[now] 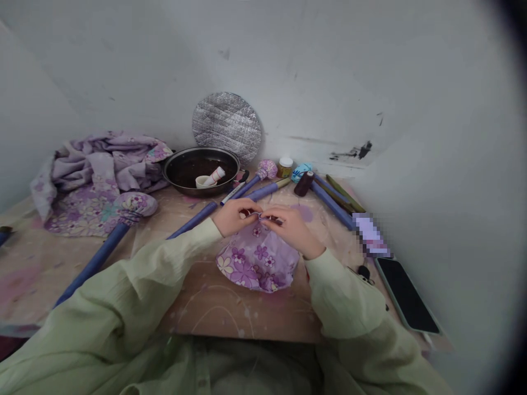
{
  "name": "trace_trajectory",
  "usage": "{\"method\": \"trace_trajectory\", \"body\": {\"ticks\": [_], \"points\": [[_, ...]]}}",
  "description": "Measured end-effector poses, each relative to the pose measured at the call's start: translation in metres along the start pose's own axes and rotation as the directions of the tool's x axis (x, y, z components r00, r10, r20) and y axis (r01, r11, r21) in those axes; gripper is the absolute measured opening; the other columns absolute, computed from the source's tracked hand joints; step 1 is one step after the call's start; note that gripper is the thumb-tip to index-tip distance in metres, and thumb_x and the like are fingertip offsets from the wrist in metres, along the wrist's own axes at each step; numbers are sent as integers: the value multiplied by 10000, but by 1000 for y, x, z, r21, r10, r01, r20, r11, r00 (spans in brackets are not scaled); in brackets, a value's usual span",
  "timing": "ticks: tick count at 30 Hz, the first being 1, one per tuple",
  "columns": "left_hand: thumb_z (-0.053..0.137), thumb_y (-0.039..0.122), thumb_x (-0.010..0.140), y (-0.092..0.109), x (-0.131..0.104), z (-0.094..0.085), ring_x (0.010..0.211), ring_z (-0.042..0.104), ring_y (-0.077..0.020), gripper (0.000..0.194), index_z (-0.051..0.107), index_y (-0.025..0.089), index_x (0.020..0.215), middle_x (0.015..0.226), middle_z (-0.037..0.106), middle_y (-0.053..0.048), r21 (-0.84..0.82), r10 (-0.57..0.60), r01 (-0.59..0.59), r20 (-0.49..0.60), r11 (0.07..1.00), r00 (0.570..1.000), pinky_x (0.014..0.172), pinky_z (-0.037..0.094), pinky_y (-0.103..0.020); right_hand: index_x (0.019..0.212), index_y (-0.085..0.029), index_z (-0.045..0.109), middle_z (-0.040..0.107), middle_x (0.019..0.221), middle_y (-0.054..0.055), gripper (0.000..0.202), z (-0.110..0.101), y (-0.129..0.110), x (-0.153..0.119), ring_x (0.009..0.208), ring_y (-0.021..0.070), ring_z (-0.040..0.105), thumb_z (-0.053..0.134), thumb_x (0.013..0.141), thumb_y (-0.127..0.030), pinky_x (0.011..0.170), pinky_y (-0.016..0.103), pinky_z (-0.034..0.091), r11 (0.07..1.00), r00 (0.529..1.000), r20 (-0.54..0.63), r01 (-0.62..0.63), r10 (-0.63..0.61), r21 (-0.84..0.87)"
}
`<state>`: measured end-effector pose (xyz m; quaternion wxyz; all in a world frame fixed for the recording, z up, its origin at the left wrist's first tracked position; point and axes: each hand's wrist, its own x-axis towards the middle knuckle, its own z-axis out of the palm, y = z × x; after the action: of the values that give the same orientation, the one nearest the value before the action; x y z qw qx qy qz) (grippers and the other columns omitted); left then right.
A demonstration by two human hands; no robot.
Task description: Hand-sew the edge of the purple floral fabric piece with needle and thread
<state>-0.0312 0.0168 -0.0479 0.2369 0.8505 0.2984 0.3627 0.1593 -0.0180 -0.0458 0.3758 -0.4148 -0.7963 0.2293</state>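
A piece of purple floral fabric (263,258) hangs from my fingertips just above the near part of the table, its lower edge rounded. My left hand (236,216) pinches the fabric's top edge between thumb and fingers. Close beside it, my right hand (290,226) pinches the same edge, the two sets of fingertips almost touching. Whether a needle or thread is between them is too small to tell. Beyond my left wrist lies a blue-wrapped stick (193,219), partly hidden by my sleeve.
A black pan (201,190) holding a small white cup stands at the back, before a round silver mat (227,123). Purple fabric (94,181) is heaped left, near a cloth-headed stick (102,255). A dark thread spool (303,184) stands back right; a phone (407,296) lies right.
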Motion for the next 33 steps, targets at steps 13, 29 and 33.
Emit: {"method": "trace_trajectory", "body": {"ticks": [13, 29, 33], "points": [[609, 121, 793, -3, 1, 2, 728, 661, -131, 159, 734, 143, 889, 875, 737, -69, -36, -7, 6, -4, 999, 1000, 667, 515, -216, 943, -237, 549, 705, 839, 6, 207, 4, 2, -2, 785, 178, 677, 663, 774, -197, 726, 329, 524, 983, 986, -60, -149, 156, 106], [602, 134, 793, -1, 2, 3, 736, 668, -131, 133, 713, 132, 865, 875, 745, -68, -169, -98, 96, 1, 981, 995, 659, 530, -217, 905, -237, 553, 716, 824, 3, 209, 5, 0, 0, 785, 179, 689, 688, 752, -195, 728, 331, 521, 976, 978, -75, -188, 196, 106], [591, 133, 791, -2, 2, 3, 780, 679, -143, 149, 710, 122, 880, 911, 739, -87, -224, -104, 106, 24, 969, 994, 667, 542, -227, 890, -230, 554, 717, 804, 6, 224, 4, -1, 1, 775, 184, 691, 705, 731, -180, 717, 333, 519, 976, 975, -87, -198, 206, 94]]}}
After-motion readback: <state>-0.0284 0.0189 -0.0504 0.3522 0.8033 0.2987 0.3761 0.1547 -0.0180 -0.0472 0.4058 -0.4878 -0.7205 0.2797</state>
